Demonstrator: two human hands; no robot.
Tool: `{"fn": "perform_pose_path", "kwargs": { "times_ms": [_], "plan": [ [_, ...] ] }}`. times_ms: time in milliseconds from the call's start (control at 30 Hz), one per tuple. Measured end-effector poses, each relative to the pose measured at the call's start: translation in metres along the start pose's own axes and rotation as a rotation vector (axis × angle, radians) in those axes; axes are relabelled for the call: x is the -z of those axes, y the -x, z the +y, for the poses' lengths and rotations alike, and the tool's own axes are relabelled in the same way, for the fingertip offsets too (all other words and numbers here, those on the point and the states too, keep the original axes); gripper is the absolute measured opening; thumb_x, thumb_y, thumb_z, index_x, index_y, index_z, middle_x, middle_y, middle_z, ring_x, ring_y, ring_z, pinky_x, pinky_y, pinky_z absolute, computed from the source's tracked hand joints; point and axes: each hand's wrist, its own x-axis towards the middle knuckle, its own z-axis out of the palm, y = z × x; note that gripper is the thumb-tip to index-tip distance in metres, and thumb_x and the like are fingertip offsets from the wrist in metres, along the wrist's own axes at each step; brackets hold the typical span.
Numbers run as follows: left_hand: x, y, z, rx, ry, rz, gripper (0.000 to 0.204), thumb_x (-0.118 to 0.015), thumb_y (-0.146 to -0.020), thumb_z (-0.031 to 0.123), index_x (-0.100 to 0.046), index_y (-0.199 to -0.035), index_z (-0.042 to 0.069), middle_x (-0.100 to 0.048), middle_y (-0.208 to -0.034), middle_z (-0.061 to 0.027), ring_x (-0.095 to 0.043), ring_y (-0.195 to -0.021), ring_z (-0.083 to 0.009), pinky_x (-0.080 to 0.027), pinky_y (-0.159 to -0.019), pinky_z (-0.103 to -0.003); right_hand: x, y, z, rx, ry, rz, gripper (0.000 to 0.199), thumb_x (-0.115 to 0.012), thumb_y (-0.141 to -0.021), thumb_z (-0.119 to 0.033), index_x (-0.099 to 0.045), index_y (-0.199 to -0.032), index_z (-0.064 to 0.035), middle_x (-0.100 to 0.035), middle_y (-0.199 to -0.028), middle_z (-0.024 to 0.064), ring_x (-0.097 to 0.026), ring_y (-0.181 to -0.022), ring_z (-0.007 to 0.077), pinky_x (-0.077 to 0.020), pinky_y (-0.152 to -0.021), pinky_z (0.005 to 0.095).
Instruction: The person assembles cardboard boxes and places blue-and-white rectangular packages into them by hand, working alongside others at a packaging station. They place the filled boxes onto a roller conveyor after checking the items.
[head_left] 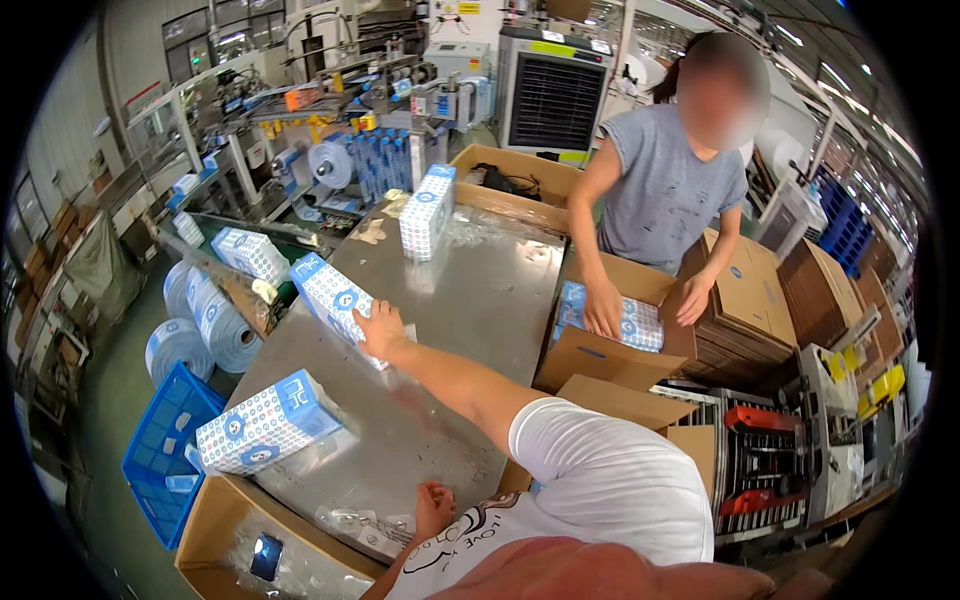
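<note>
My right hand (pixel 378 328) reaches across the metal table and grips the right side of a blue-and-white film-wrapped pack (pixel 335 293), fingers over its edge. My left hand (pixel 433 508) is low by the table's near edge, close to my body, fingers curled with nothing visible in them. Another such pack (pixel 268 425) lies tilted at the table's near left. A third pack (pixel 428 215) stands upright toward the far side. On the right, a co-worker's hands (pixel 605 308) rest on a pack (pixel 640 325) inside an open cardboard box (pixel 605 358).
A machine with film rolls (pixel 330 162) stands beyond the table (pixel 470 300); a further pack (pixel 250 254) is on its conveyor. A blue crate (pixel 165 450) sits on the floor at left. A cardboard box holding a phone (pixel 266 556) is nearest. Flattened cartons (pixel 745 290) are stacked at right.
</note>
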Motion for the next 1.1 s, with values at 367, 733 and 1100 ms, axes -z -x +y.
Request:
{"fn": "perform_pose_path", "kwargs": {
  "times_ms": [367, 733, 1100],
  "plan": [
    [-0.026, -0.033, 0.129, -0.905, -0.975, 0.097, 0.077, -0.080, -0.073, 0.018, -0.039, -0.137, 0.004, -0.046, -0.135, -0.0202, -0.048, -0.120, -0.0411, -0.041, -0.101, -0.049, 0.089, 0.236, 0.082, 0.225, -0.182, -0.091, 0.064, -0.075, -0.072, -0.025, -0.054, -0.133, -0.0226, -0.046, -0.122, 0.0210, -0.046, -0.113, 0.0382, -0.0441, -0.088, 0.0458],
    [-0.017, -0.121, 0.184, -0.847, -1.439, -0.291, 0.096, -0.089, -0.055, 0.030, -0.043, -0.135, 0.006, -0.055, -0.118, -0.0197, -0.051, -0.115, -0.0379, -0.040, -0.100, -0.044, 0.137, 0.325, 0.141, 0.271, -0.584, 0.068, 0.061, -0.079, -0.072, -0.021, -0.060, -0.130, -0.0168, -0.048, -0.133, 0.0145, -0.047, -0.120, 0.0335, -0.0390, -0.103, 0.0421],
    [0.061, 0.000, 0.218, -0.133, 0.827, 0.123, 0.059, -0.050, -0.098, 0.042, -0.039, -0.143, 0.006, -0.056, -0.133, -0.0115, -0.056, -0.122, -0.0271, -0.049, -0.100, -0.041, 0.097, 0.069, 0.094, 0.303, -0.677, 0.160, 0.063, -0.064, -0.092, -0.031, -0.040, -0.142, -0.0019, -0.047, -0.142, 0.0184, -0.044, -0.132, 0.0330, -0.0339, -0.109, 0.0451]
  ]
}}
